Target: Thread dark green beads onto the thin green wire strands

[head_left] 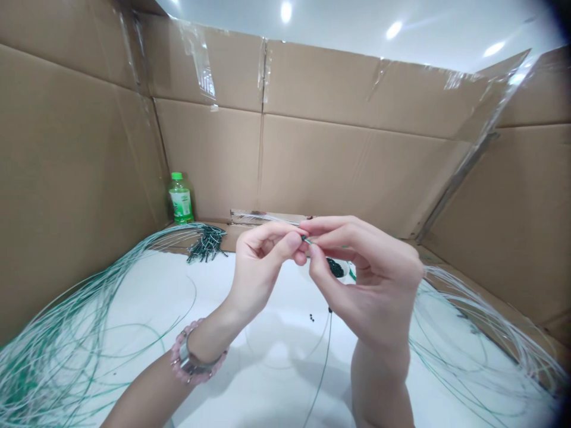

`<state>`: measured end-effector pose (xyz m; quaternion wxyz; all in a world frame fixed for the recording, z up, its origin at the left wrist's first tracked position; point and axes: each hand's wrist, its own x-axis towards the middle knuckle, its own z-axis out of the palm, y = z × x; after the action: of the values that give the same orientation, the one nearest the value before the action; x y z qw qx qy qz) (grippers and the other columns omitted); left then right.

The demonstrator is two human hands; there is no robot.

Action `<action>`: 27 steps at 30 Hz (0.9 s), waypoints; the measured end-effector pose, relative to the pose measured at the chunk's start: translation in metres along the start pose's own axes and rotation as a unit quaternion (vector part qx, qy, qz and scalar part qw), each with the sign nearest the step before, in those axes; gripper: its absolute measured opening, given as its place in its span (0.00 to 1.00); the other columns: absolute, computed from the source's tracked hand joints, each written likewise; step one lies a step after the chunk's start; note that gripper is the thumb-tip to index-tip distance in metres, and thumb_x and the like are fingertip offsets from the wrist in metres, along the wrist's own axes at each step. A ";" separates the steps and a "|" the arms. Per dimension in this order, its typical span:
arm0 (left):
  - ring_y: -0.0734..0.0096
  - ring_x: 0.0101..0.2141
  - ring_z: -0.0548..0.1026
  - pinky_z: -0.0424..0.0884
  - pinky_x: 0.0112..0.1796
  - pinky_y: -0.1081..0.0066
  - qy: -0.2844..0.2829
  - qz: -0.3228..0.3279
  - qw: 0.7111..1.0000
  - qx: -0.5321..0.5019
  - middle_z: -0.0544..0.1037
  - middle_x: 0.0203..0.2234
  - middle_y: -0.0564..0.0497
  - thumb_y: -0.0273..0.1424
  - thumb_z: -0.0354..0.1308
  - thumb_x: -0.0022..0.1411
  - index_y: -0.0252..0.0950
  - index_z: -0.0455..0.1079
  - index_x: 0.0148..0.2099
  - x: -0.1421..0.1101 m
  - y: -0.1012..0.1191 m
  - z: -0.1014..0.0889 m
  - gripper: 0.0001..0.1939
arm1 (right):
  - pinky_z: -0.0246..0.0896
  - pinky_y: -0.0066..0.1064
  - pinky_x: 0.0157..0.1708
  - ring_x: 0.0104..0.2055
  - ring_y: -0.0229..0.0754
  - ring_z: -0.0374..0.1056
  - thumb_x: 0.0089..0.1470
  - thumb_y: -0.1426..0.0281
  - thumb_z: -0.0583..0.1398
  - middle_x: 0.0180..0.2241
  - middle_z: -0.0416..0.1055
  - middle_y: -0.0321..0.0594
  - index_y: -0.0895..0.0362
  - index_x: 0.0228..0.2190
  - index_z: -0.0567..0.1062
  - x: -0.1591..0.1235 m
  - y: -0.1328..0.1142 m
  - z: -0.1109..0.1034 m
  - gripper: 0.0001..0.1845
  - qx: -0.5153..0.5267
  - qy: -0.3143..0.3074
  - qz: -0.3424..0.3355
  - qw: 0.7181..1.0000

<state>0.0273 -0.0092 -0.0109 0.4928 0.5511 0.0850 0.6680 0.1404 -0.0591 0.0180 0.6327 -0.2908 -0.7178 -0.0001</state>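
Observation:
My left hand [263, 261] and my right hand [370, 267] meet at the middle of the view, fingertips almost touching. Between them they pinch a thin green wire [307, 239] with a small dark piece at the left fingertips; the fingers partly hide it. Behind my right hand is a small white dish holding small black pieces [335, 267]. A dark-tipped thin wire [327, 351] runs down the white surface below my right hand. Several tiny black pieces [311, 318] lie beside it. A pink bead bracelet [193, 377] and a metal band circle my left wrist.
Green and white wires [80, 315] sweep along the left, their bundled dark ends [206, 242] at the back. More wires [482, 321] lie on the right. A green-capped bottle [181, 199] stands in the back left corner. Cardboard walls [339, 131] enclose the white table [259, 386].

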 end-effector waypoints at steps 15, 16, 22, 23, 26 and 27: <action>0.85 0.22 0.73 0.74 0.27 0.84 -0.021 0.016 0.999 -0.033 0.77 0.22 0.57 0.31 0.63 0.55 0.39 0.76 0.32 0.001 -0.002 -0.001 0.02 | 0.75 0.24 0.29 0.34 0.35 0.72 0.42 0.84 0.61 0.34 0.76 0.35 0.56 0.25 0.74 0.000 0.002 0.001 0.11 0.004 -0.002 0.011 1.000; 0.85 0.22 0.73 0.74 0.28 0.84 -0.026 0.017 0.999 -0.039 0.77 0.22 0.57 0.30 0.63 0.56 0.39 0.76 0.32 0.001 -0.002 -0.001 0.02 | 0.75 0.24 0.29 0.34 0.35 0.72 0.42 0.84 0.61 0.34 0.76 0.35 0.56 0.25 0.74 0.000 0.002 0.001 0.11 0.003 0.000 0.011 1.000; 0.85 0.24 0.73 0.74 0.29 0.84 -0.036 0.031 0.998 -0.042 0.76 0.23 0.57 0.29 0.60 0.58 0.39 0.76 0.33 -0.001 -0.004 -0.002 0.04 | 0.75 0.24 0.29 0.33 0.35 0.72 0.42 0.84 0.61 0.33 0.76 0.35 0.57 0.25 0.74 0.001 0.002 0.001 0.11 -0.005 0.003 0.007 1.000; 0.85 0.24 0.73 0.73 0.29 0.84 -0.039 0.039 0.998 -0.036 0.76 0.23 0.56 0.29 0.60 0.58 0.39 0.76 0.33 -0.001 -0.004 -0.002 0.04 | 0.75 0.24 0.29 0.33 0.35 0.72 0.42 0.84 0.61 0.33 0.76 0.35 0.57 0.25 0.74 0.001 0.002 0.001 0.10 -0.004 0.002 0.007 1.000; 0.84 0.24 0.74 0.73 0.29 0.83 -0.046 0.072 0.996 -0.016 0.76 0.24 0.56 0.27 0.59 0.59 0.39 0.76 0.34 -0.001 -0.006 -0.003 0.05 | 0.75 0.23 0.29 0.33 0.34 0.72 0.42 0.85 0.62 0.33 0.76 0.37 0.59 0.24 0.74 0.000 0.001 0.002 0.10 -0.004 0.007 0.006 1.000; 0.84 0.24 0.74 0.73 0.29 0.83 -0.045 0.086 0.995 -0.010 0.76 0.24 0.56 0.27 0.58 0.60 0.39 0.76 0.35 -0.001 -0.006 -0.004 0.05 | 0.75 0.23 0.29 0.34 0.34 0.72 0.42 0.84 0.62 0.33 0.76 0.37 0.59 0.25 0.74 0.000 0.001 0.002 0.10 -0.003 0.009 0.005 1.000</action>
<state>0.0277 -0.0051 -0.0164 0.4422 0.5811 0.0084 0.6832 0.1388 -0.0576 0.0171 0.6380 -0.2966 -0.7107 -0.0017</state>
